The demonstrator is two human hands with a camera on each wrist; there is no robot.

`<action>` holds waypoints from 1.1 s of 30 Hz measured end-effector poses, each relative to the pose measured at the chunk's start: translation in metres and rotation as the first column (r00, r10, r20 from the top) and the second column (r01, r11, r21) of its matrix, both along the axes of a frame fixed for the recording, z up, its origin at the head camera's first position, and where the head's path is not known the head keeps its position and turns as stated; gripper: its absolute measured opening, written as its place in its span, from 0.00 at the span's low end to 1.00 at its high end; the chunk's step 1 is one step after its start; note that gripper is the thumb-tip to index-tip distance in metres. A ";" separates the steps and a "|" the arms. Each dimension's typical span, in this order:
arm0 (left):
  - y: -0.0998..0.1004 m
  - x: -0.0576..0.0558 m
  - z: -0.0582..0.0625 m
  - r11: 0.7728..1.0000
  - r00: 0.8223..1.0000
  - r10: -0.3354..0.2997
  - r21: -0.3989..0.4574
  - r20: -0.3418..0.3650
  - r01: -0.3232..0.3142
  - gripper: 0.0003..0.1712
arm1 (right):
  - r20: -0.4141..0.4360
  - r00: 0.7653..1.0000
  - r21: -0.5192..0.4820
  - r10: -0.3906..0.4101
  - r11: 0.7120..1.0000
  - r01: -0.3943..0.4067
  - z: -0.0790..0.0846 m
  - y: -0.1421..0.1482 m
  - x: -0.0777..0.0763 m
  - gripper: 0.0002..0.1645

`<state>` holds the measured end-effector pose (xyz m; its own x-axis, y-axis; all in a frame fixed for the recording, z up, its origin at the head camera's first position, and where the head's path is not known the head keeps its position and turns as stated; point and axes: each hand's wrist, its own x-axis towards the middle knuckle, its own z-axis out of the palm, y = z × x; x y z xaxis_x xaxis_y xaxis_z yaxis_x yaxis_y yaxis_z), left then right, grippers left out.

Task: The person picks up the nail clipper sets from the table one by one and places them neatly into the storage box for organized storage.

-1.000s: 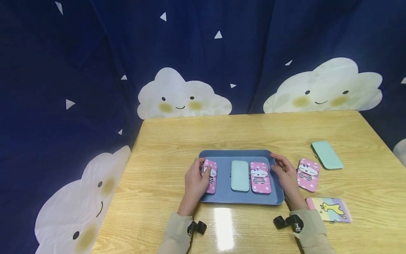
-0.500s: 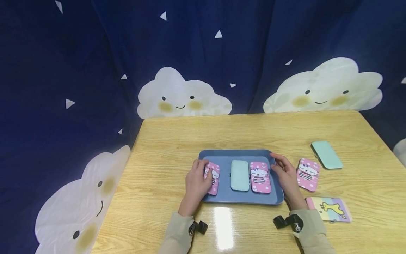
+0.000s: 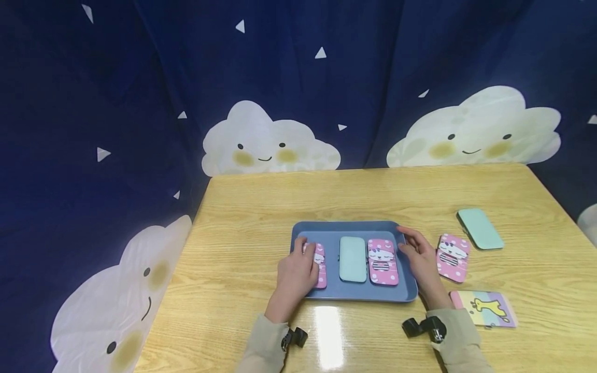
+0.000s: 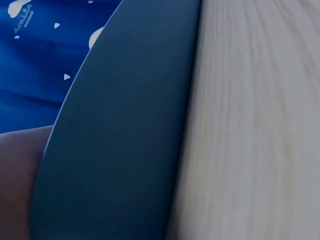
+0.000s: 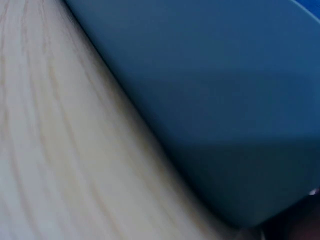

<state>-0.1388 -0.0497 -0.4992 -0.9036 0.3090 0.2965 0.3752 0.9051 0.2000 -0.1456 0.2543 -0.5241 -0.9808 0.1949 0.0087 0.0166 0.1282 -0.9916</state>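
My left hand (image 3: 296,274) grips a pink clasp case (image 3: 321,267) with a white cartoon animal, at the left end of the blue tray (image 3: 356,295). The hand covers the left part of that case. Right of it in the tray lie a mint green case (image 3: 353,259) and a second pink case (image 3: 383,261), side by side. My right hand (image 3: 422,261) holds the tray's right rim, thumb and forefinger reaching over it. The left wrist view shows the tray's outer wall (image 4: 120,120) with part of a hand (image 4: 20,185) behind it; the right wrist view shows mostly wall (image 5: 215,100).
Right of the tray, on the wooden table (image 3: 252,207), lie another pink case (image 3: 453,257), a mint case (image 3: 480,228) and a striped case with a yellow giraffe (image 3: 485,308). A dark blue curtain (image 3: 289,62) with clouds hangs behind.
My left hand and the pink case under it have shifted right, away from the tray's left wall, and the hand now covers more of the case. The right hand stays put.
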 end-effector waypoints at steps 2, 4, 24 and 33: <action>0.001 0.001 0.000 1.000 1.000 -0.008 -0.028 0.005 0.009 0.23 | -0.001 1.000 0.004 0.003 1.000 -0.003 0.000 0.000 0.000 0.25; 0.001 0.001 0.000 0.999 1.000 -0.016 -0.044 0.010 0.016 0.23 | -0.002 1.000 0.007 0.003 1.000 -0.003 0.001 -0.001 0.001 0.25; -0.002 0.005 0.001 0.991 0.976 -0.126 -0.019 0.179 0.131 0.51 | 0.021 1.000 0.026 -0.011 1.000 0.011 -0.001 0.000 0.001 0.25; -0.003 0.004 0.001 0.989 0.972 -0.144 0.011 0.188 0.144 0.56 | 0.010 1.000 0.025 -0.004 1.000 0.004 -0.002 0.000 0.000 0.25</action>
